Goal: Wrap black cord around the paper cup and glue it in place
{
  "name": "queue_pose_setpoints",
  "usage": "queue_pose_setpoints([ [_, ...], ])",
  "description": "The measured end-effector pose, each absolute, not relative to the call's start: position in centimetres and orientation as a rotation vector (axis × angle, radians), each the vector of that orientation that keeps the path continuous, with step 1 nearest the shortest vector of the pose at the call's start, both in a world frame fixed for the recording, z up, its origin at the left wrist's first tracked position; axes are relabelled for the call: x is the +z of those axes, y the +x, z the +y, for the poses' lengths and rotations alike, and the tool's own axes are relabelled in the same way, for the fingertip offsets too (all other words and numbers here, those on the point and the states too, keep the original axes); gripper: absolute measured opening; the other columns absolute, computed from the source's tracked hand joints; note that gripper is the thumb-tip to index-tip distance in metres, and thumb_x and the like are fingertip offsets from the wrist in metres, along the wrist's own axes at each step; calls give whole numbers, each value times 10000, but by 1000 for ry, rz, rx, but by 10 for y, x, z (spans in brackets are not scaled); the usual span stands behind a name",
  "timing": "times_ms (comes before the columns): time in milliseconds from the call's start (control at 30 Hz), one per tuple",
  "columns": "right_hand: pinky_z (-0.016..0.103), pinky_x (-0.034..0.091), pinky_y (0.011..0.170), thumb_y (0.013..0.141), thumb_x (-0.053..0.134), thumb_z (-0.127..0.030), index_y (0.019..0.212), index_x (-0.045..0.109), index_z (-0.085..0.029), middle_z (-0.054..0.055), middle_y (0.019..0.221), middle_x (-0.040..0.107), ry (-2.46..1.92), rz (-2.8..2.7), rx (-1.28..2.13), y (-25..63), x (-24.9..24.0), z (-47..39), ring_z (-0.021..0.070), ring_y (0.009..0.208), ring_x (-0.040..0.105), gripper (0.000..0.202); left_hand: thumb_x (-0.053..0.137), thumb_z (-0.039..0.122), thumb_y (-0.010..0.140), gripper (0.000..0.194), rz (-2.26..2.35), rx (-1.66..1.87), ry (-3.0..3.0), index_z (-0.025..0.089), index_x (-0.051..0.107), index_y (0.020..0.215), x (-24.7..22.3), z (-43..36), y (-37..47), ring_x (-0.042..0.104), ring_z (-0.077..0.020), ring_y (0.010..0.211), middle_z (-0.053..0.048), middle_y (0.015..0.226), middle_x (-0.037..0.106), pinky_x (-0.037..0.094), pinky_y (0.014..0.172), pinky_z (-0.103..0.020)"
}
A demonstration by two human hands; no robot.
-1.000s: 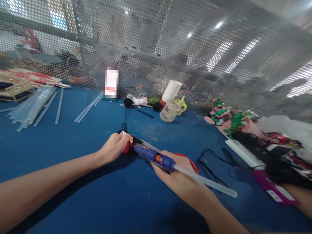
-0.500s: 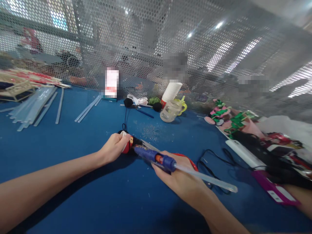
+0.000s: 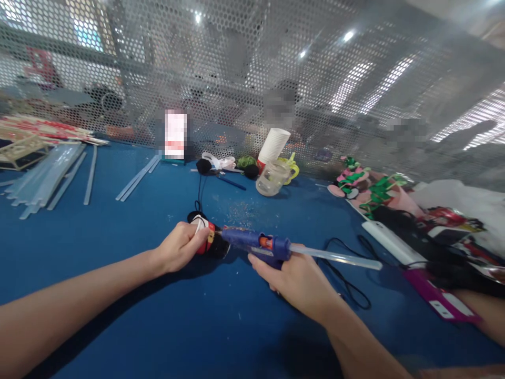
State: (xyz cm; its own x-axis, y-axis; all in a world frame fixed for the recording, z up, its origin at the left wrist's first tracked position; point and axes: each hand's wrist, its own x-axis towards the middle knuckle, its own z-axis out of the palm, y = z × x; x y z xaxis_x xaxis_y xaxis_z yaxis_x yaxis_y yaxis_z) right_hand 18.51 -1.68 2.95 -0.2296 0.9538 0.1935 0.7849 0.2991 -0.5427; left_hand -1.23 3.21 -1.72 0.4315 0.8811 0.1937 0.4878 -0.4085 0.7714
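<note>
My left hand [image 3: 183, 245] is closed around a paper cup [image 3: 205, 239] with a white rim, its side red and black with a small yellow patch. A black strand [image 3: 199, 192] runs from beside the cup to a black yarn ball [image 3: 204, 166] farther back. In my right hand [image 3: 302, 281] is a blue hot glue gun [image 3: 256, 242], gripped by its handle. Its nozzle points left, touching or very close to the cup's side. A long clear glue stick [image 3: 339, 256] sticks out of the gun's rear.
Loose glue sticks [image 3: 49, 173] lie at the left. Stacked paper cups [image 3: 275, 145] and a clear cup [image 3: 272, 179] stand at the back before a perforated metal screen [image 3: 229, 68]. A white and purple power strip [image 3: 394, 245], a cable and craft flowers [image 3: 374, 195] occupy the right.
The glue gun has swung to a more level angle, its nozzle now at the cup's side. The silver blade and red handle seen near my right hand no longer show.
</note>
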Motion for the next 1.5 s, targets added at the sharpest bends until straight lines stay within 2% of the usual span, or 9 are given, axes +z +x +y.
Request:
queue_pose_setpoints([
  [367, 206, 375, 389, 711, 439, -238, 532, 493, -179, -37, 389, 462, -1579, -2042, 639, 187, 33, -13, 98, 360, 455, 196, 221, 255, 840, 392, 879, 935, 2451, 182, 266, 458, -13, 31, -12, 272, -88, 435, 33, 446, 312, 263, 456, -238],
  [667, 197, 416, 398, 713, 485, -282, 453, 435, -185, -33, 367, 475, -1618, -1921, 845, 191, 34, -13, 98, 344, 482, 282, 223, 243, 841, 402, 775, 963, 2540, 182, 291, 450, -10, 31, -12, 280, -92, 424, 25, 425, 339, 281, 459, -248],
  [900, 193, 391, 344, 716, 490, -306, 501, 454, -176, -38, 350, 443, -1610, -1867, 993, 198, 34, -13, 87, 318, 437, 254, 257, 161, 822, 363, 674, 955, 2625, 176, 334, 467, -11, 32, -15, 308, -97, 434, 10, 436, 389, 289, 467, -247],
  [1133, 185, 387, 355, 725, 482, -296, 520, 441, -174, -46, 364, 432, -1562, -1863, 1011, 194, 33, -9, 76, 326, 433, 242, 261, 146, 816, 354, 581, 966, 2689, 164, 414, 498, -8, 32, -15, 347, -104, 443, -8, 442, 438, 308, 479, -247],
  [1500, 187, 390, 366, 719, 481, -319, 488, 439, -170, -36, 360, 450, -1592, -1881, 1016, 198, 34, -9, 75, 320, 438, 278, 303, 87, 794, 297, 476, 1055, 2670, 156, 417, 528, -9, 34, -14, 367, -98, 461, -3, 469, 457, 316, 488, -233],
])
